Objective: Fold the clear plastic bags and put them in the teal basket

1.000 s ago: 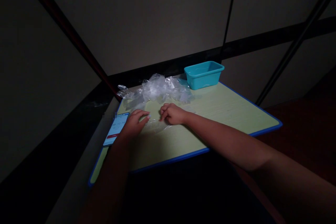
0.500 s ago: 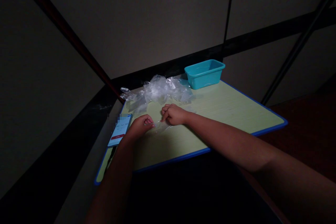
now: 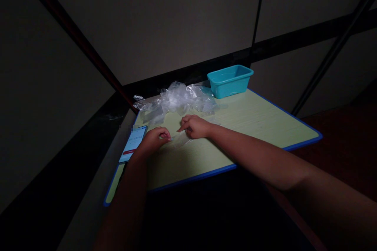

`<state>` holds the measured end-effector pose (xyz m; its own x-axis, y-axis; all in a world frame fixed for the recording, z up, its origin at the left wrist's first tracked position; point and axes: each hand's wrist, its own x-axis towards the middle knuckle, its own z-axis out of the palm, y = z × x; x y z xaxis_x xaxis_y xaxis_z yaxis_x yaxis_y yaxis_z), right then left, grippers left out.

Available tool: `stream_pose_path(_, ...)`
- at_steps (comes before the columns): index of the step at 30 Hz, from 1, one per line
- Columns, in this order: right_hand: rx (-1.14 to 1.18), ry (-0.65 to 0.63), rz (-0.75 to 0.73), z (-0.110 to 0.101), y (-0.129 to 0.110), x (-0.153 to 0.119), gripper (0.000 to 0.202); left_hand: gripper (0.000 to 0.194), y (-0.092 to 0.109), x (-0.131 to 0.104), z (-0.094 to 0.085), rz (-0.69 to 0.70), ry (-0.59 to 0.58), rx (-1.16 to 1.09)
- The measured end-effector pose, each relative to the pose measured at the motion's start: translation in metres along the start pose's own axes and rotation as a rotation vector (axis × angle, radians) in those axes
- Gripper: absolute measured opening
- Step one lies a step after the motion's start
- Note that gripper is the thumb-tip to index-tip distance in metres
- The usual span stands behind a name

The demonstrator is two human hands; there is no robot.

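A small clear plastic bag [image 3: 182, 140] lies low over the tabletop between my hands. My left hand [image 3: 155, 139] is closed in a pinch, thumb against fingertips, at the left end of the bag. From the right, my right hand [image 3: 194, 126] holds the bag with curled fingers, one finger pointing toward the left hand. Part of the bag is hidden under the right hand, and its see-through outline is faint in the dim light. Behind both hands rests a crumpled heap of clear plastic bags [image 3: 178, 100].
The pale yellow table [image 3: 259, 125] has a blue edge. A turquoise plastic basket [image 3: 229, 85] stands at the back right. Beside my left forearm lies a phone [image 3: 132, 144] with its screen lit. Dark-trimmed wall panels [image 3: 182, 23] rise behind the table.
My left hand has shifted slightly left, and the gap between the hands has widened a little. The finger of my right hand now stretches further out over the bag.
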<state>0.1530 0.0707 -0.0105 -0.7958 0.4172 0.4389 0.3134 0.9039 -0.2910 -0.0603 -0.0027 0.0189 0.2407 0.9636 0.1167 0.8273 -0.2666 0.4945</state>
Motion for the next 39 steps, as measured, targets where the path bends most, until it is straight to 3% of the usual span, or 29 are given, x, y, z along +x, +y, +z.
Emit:
stream_pose_path(19, -0.218, -0.071, -0.130, -0.009, -0.010, 0.000, 0.022, 0.009, -0.002, -0.002, -0.006, 0.034, -0.045, 0.042)
stream_pose_path(30, -0.337, -0.115, -0.138, -0.013, -0.019, 0.000, 0.028, 0.011, -0.008, -0.004, -0.010, -0.011, 0.045, 0.009)
stream_pose_path(39, -0.331, -0.121, -0.142, -0.014, -0.020, -0.001, 0.027, 0.023, -0.003, -0.003, -0.005, -0.012, 0.018, -0.065)
